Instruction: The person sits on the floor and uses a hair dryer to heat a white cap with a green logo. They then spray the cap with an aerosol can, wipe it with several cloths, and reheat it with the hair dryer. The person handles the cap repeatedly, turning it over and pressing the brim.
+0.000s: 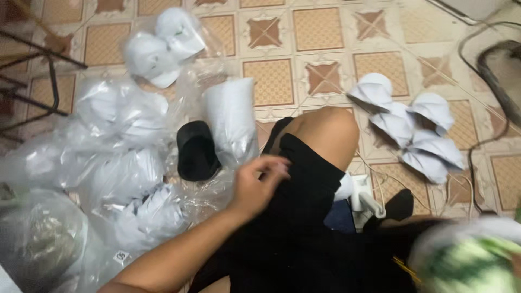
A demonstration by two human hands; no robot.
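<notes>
Patterned tile floor (325,32), clear-bagged white caps (125,125) left, black cap (195,149) nearby, loose white caps (412,130) right, black cables (488,70) far right.

Indoor light, moderate, warm cast on the tiled floor (325,32). Soft shadows only. Glare patches on the clear plastic bags (108,135) at left. Whole frame soft; motion blur on the left hand (258,184). Green-white object (472,260) at lower right fully out of focus. Upper left corner dim.

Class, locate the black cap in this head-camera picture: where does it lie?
The black cap lies on the tiled floor left of centre, beside a clear bag of white caps, just beyond the left hand.
</notes>
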